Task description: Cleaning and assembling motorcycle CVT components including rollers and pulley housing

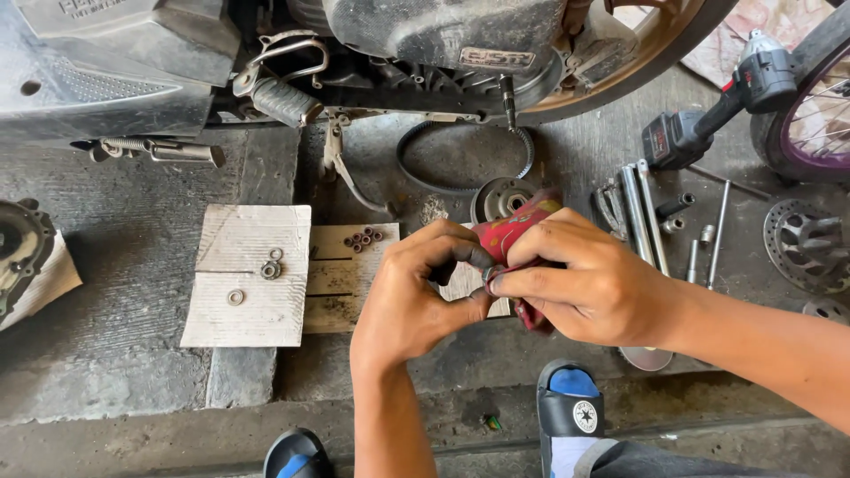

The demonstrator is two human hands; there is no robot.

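Red rag [513,232] being pinched between our left hand [416,296] and right hand [584,283], both closing tight, wiping small hidden part near centre; washers [266,270] sitting sorted on cardboard [248,310] left.

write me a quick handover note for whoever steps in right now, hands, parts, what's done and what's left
Left hand and right hand: both pinch a red rag around a small part, hidden from view.
Parts: rollers on the wooden board; washers and nut on the cardboard; drive belt and pulley on the floor under the scooter.
Done: cover off, belt out.
Left: wiping unfinished; nothing refitted.
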